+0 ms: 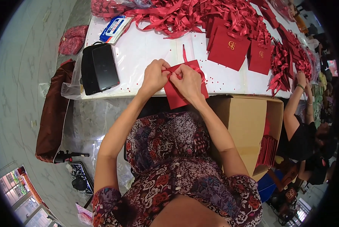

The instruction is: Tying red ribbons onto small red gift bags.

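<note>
A small red gift bag [173, 97] lies tilted at the table's front edge, partly hanging over it in front of me. My left hand [154, 76] is closed at the bag's upper left, thumb and fingers pinched on a red satin ribbon [184, 54]. Across the bag's middle, my right hand [188, 81] also pinches the ribbon, its knuckles hiding much of the bag. The ribbon's free end points away from me, and a loop shows at the bag's right side. Whether a knot has formed between the fingers is hidden.
A heap of red ribbons [173, 17] covers the table's far side. Finished-looking red bags [229, 47] stand at right, beside small red bits. A phone on a black case [105, 68] lies left. An open carton [249, 117] holds red bags. A co-worker's arms [296, 94] reach in at right.
</note>
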Demonstrator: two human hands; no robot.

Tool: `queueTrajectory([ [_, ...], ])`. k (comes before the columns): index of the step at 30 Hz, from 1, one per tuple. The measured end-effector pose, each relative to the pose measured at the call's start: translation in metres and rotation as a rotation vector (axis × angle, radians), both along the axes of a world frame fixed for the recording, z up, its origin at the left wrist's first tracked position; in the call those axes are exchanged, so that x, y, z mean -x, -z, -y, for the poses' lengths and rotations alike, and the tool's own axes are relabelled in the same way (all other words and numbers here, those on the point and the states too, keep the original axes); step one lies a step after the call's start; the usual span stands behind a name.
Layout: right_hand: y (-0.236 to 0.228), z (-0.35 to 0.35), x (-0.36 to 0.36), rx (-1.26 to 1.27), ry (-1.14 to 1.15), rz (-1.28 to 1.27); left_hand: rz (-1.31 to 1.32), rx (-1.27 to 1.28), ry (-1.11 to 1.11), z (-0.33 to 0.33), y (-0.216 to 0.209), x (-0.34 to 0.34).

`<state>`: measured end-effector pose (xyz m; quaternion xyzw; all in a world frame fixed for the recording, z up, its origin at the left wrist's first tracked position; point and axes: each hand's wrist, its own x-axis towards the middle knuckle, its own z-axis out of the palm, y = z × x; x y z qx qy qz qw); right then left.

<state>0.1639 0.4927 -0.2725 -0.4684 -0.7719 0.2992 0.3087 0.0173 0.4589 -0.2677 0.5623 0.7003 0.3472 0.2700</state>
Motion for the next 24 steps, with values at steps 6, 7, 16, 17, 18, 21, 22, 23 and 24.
queueTrajectory([
  [6, -0.001, 0.002, 0.002, -0.035, 0.033, 0.024, -0.036, -0.125, -0.067, 0.009, 0.001, -0.011],
  [7, -0.002, 0.002, 0.002, -0.057, 0.041, 0.033, -0.123, -0.165, -0.075, 0.011, -0.004, -0.014],
  [16, -0.011, 0.006, -0.001, -0.248, -0.036, 0.068, 0.033, -0.209, -0.067, 0.013, -0.015, -0.014],
  [17, -0.014, 0.007, -0.001, -0.276, -0.053, 0.092, 0.068, -0.150, -0.071, 0.012, -0.018, -0.013],
  [18, -0.017, 0.005, -0.003, -0.277, -0.053, 0.092, 0.068, -0.151, -0.070, 0.009, -0.018, -0.011],
  [21, -0.029, -0.007, -0.008, -0.214, -0.165, 0.029, 0.059, -0.102, -0.085, 0.003, -0.020, 0.000],
  [22, -0.035, -0.013, -0.010, -0.157, -0.202, -0.082, 0.025, -0.133, -0.067, 0.003, -0.019, 0.004],
  [23, -0.041, -0.017, -0.012, -0.100, -0.238, -0.192, -0.008, -0.164, -0.049, 0.004, -0.018, 0.006],
  [24, -0.048, -0.021, -0.014, -0.113, -0.219, -0.146, -0.008, -0.164, -0.052, 0.005, -0.017, 0.006],
])
